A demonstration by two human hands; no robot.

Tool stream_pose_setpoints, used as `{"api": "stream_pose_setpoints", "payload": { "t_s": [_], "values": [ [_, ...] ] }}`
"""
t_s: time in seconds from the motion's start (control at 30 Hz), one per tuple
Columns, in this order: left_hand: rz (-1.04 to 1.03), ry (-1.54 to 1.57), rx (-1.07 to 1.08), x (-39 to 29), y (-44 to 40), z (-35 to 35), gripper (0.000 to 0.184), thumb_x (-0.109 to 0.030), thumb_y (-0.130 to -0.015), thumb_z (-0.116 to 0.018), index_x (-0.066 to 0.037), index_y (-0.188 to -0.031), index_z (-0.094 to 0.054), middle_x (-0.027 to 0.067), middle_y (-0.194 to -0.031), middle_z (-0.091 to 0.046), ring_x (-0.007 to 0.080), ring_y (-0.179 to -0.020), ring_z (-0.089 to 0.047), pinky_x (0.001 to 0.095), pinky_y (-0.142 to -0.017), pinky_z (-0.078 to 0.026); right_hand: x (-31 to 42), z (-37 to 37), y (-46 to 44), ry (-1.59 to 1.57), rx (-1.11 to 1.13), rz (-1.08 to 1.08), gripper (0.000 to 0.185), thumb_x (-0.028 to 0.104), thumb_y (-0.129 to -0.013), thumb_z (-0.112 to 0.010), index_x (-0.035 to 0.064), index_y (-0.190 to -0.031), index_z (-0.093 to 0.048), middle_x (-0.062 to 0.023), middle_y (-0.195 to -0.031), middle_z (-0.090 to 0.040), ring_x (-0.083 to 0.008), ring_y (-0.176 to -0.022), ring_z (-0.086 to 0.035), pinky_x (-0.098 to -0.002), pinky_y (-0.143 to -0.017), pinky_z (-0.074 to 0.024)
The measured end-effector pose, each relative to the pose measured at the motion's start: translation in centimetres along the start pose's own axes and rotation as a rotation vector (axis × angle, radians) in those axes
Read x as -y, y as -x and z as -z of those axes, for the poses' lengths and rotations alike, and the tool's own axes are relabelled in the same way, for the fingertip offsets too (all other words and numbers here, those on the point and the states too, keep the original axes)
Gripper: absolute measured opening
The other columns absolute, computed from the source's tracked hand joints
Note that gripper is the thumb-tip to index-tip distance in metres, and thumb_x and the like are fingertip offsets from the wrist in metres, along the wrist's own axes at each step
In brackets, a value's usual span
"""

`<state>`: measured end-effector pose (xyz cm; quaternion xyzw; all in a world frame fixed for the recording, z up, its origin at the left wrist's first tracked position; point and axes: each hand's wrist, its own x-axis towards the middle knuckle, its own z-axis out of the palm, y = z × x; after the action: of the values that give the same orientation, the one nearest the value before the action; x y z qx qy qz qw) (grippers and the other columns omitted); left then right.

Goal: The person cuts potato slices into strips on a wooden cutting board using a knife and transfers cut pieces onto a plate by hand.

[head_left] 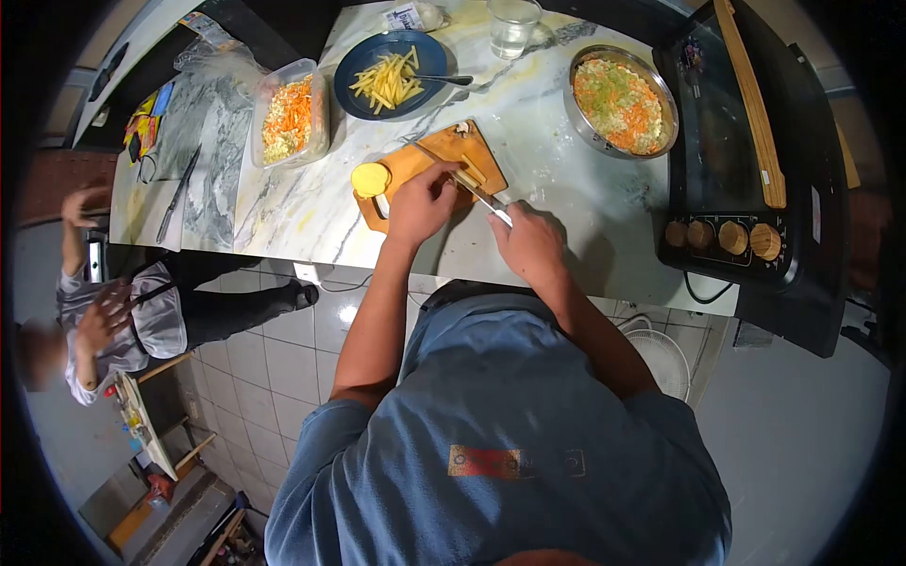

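On the wooden cutting board (483, 143), the fingers of my left hand (420, 203) are bent down and closed on pale yellow potato pieces (471, 169). My right hand (532, 243) grips a knife (488, 201), its blade lying across the board beside my left fingertips. A peeled potato piece with a flat cut face (370, 179) rests at the board's left end. Beyond the board, a dark blue plate (351, 71) bears a pile of potato sticks (389, 82) and a metal utensil (455, 80), its handle over the rim.
A plastic tub (321, 127) and a steel pan (676, 121) hold chopped vegetables. A glass (511, 38) and a plastic packet (415, 16) stand behind. Another knife (177, 198) lies left. The black oven (731, 179) borders the right. Another person (142, 311) is at left.
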<state>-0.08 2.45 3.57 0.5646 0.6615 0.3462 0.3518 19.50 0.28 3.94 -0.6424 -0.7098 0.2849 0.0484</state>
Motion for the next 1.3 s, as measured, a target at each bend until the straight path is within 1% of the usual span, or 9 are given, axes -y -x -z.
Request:
{"api": "stream_pose_setpoints", "payload": {
  "t_s": [0.17,0.57,0.7,0.87,0.9,0.97,1.0,1.07,1.3],
  "values": [
    [0.043,-0.325,0.207,-1.1,-0.6,-0.3,0.040,-0.031,-0.091,-0.044,-0.018,-0.119,-0.069,0.0168,-0.098,-0.071,0.0370,-0.091,-0.067,0.0441,-0.084,-0.052,-0.3,0.0,-0.1,-0.023,-0.064,0.089,0.041,0.043,-0.095,-0.054,0.0031,-0.092,-0.061,-0.0222,-0.080,-0.068,-0.0441,-0.080,-0.066,-0.0547,-0.071,-0.0498],
    [0.042,-0.309,0.291,-1.4,-0.7,0.4,0.046,-0.025,-0.090,-0.043,-0.011,-0.130,-0.061,0.0219,-0.116,-0.067,0.0334,-0.111,-0.064,0.0374,-0.097,-0.047,-1.2,1.1,-0.5,0.015,-0.050,0.133,0.041,0.045,-0.094,-0.055,0.0047,-0.096,-0.062,-0.0207,-0.087,-0.067,-0.0416,-0.087,-0.067,-0.0536,-0.075,-0.0503],
    [-0.043,-0.329,0.279,-0.4,-1.3,0.2,0.045,-0.024,-0.092,-0.043,-0.011,-0.131,-0.061,0.0205,-0.107,-0.069,0.0297,-0.100,-0.067,0.0363,-0.091,-0.049,-0.8,2.2,-0.3,0.013,-0.042,0.130,0.042,0.046,-0.094,-0.054,0.0051,-0.096,-0.062,-0.0208,-0.088,-0.068,-0.0412,-0.087,-0.067,-0.0541,-0.076,-0.0501],
    [0.089,0.011,-0.001,-2.4,-0.1,1.4,0.043,-0.018,-0.091,-0.056,-0.011,-0.133,-0.058,0.0085,-0.071,-0.058,0.0167,-0.068,-0.057,0.0307,-0.071,-0.048,-1.5,1.6,-0.3,-0.086,-0.014,0.100,0.044,0.045,-0.095,-0.052,0.0020,-0.096,-0.061,-0.0235,-0.085,-0.068,-0.0444,-0.087,-0.065,-0.0554,-0.078,-0.0482],
    [0.096,0.011,0.002,-2.1,-0.1,1.4,0.043,-0.018,-0.091,-0.056,-0.011,-0.133,-0.058,0.0085,-0.071,-0.058,0.0167,-0.068,-0.057,0.0307,-0.071,-0.048,-1.6,1.5,-0.4,-0.087,-0.008,0.097,0.044,0.045,-0.095,-0.052,0.0020,-0.096,-0.061,-0.0235,-0.085,-0.068,-0.0444,-0.087,-0.065,-0.0554,-0.078,-0.0482],
    [0.095,-0.061,-0.052,-1.0,0.1,1.3,0.041,-0.014,-0.086,-0.059,-0.011,-0.127,-0.059,0.0160,-0.087,-0.066,0.0308,-0.082,-0.065,0.0385,-0.079,-0.052,-1.7,1.3,-0.1,-0.118,-0.048,0.045,0.045,0.044,-0.097,-0.050,0.0003,-0.096,-0.061,-0.0248,-0.083,-0.067,-0.0460,-0.086,-0.063,-0.0554,-0.079,-0.0469],
    [0.103,-0.060,-0.048,-0.2,0.0,1.3,0.041,-0.014,-0.086,-0.059,-0.011,-0.127,-0.059,0.0160,-0.087,-0.066,0.0308,-0.082,-0.065,0.0385,-0.079,-0.052,-1.8,1.3,-0.2,-0.118,-0.039,0.040,0.045,0.044,-0.097,-0.050,0.0003,-0.096,-0.061,-0.0248,-0.083,-0.067,-0.0460,-0.086,-0.063,-0.0554,-0.079,-0.0469],
    [-0.212,-0.200,0.030,1.5,-0.1,1.3,0.041,-0.013,-0.083,-0.064,-0.009,-0.124,-0.060,0.0157,-0.097,-0.064,0.0323,-0.087,-0.064,0.0399,-0.079,-0.051,-1.9,1.6,-0.2,-0.124,-0.060,-0.004,0.046,0.044,-0.098,-0.047,-0.0001,-0.097,-0.060,-0.0252,-0.084,-0.067,-0.0462,-0.085,-0.062,-0.0548,-0.080,-0.0465],
    [-0.309,-0.293,0.141,0.9,-1.4,1.9,0.040,-0.013,-0.080,-0.067,-0.007,-0.119,-0.063,0.0149,-0.102,-0.061,0.0340,-0.095,-0.061,0.0403,-0.083,-0.051,-1.1,0.8,-0.7,-0.125,-0.012,-0.041,0.047,0.047,-0.098,-0.047,0.0024,-0.096,-0.061,-0.0240,-0.085,-0.067,-0.0461,-0.087,-0.062,-0.0541,-0.081,-0.0465]
  ]
}}
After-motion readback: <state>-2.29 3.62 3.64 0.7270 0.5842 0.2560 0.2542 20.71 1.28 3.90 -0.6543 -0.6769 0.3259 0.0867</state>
